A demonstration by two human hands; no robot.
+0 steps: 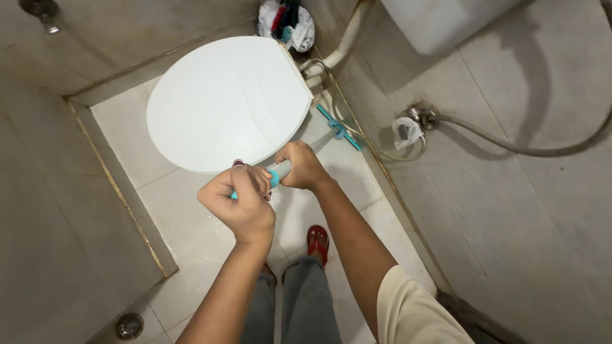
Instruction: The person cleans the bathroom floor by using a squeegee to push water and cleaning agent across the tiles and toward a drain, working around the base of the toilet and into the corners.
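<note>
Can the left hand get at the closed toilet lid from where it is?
Probably yes: the left hand grips the wiper handle right beside the lid, nothing between, but it must let go first.

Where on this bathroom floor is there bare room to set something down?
Bare tiles lie left of the closed white toilet lid, up to the raised step edge, and in front of it beside the red sandal. It is crowded right of the toilet: both hands grip the teal-handled wiper there, beside the pipes.

One toilet (229,102), one wiper (319,143), two hands (239,200).
</note>
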